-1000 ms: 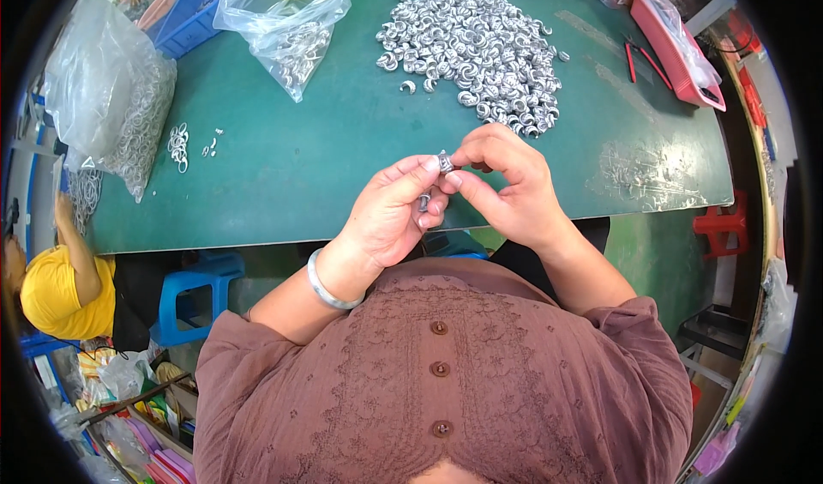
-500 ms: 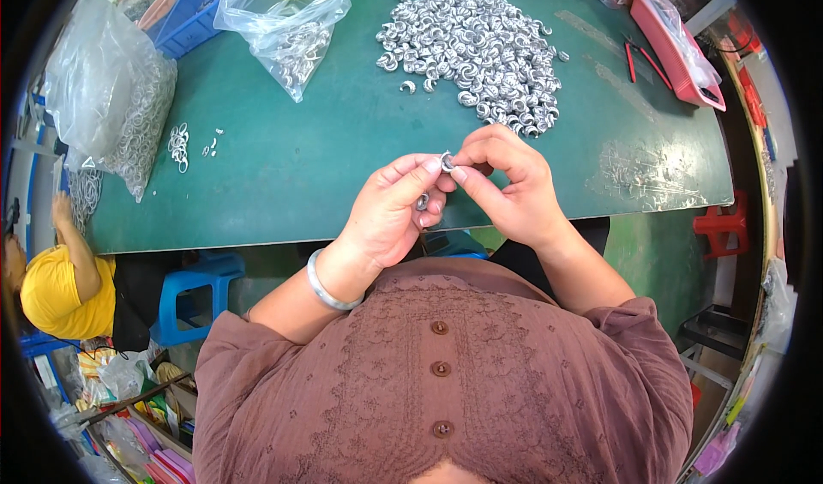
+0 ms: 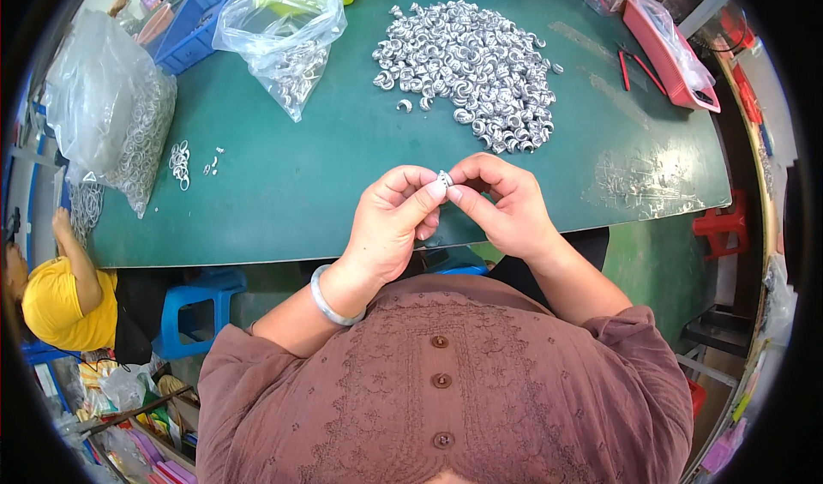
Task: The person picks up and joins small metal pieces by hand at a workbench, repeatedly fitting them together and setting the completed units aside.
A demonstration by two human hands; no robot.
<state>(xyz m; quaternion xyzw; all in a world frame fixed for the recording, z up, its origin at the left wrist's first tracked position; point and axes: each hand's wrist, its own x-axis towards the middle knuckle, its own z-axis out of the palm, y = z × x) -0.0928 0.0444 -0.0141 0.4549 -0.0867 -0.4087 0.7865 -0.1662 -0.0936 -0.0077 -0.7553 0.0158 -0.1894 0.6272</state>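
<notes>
Between my two hands is a small silver curved metal piece (image 3: 444,179), held just past the table's near edge. My left hand (image 3: 393,222) pinches it from one side with thumb and forefinger, its other fingers curled in. From the other side, the thumb and fingertips of my right hand (image 3: 506,205) grip the same piece. Whether anything else lies in the curled left fingers is hidden. Beyond my hands, a big heap of similar silver curved pieces (image 3: 480,64) covers part of the green table (image 3: 283,175).
Left on the table are a large clear bag of silver rings (image 3: 141,141), a small ring pile (image 3: 179,165) and an open plastic bag (image 3: 296,72). Red-handled pliers (image 3: 639,68) lie by a pink tray (image 3: 669,51). A person in yellow (image 3: 69,304) sits at left near a blue stool (image 3: 193,308).
The held piece has turned, showing its ridged outer side instead of its open curve. A second piece seen earlier in my left fingers is out of sight. The whole view has shifted slightly.
</notes>
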